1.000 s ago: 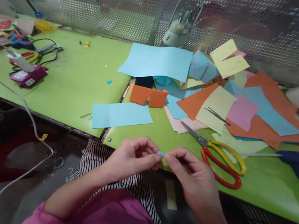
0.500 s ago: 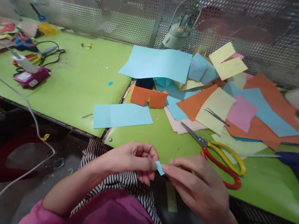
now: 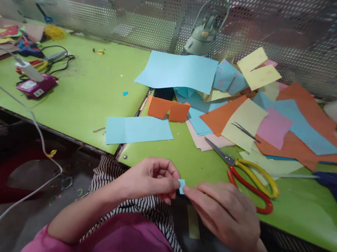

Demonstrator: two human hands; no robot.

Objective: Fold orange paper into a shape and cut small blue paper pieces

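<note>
Between my two hands, just off the table's front edge, is a small light blue piece of paper (image 3: 182, 186). My left hand (image 3: 155, 180) pinches its left side between thumb and fingers. The fingertips of my right hand (image 3: 222, 212) are closed on its right side. Scissors (image 3: 229, 160) with red and yellow handles lie on the table beyond my right hand. A flat light blue strip (image 3: 139, 131) lies ahead of my left hand, and a folded orange paper (image 3: 168, 110) stands behind that strip.
Tweezers (image 3: 246, 132) rest on a pile of coloured paper (image 3: 300, 128) at the right. A blue glue gun (image 3: 335, 187) is at the far right. A bottle (image 3: 200, 39) stands at the back. A purple adapter (image 3: 37, 87) with cables is at the left.
The small blue paper has turned from slanted to more upright between my fingers. My left hand has shifted slightly right, and the view has moved a little.
</note>
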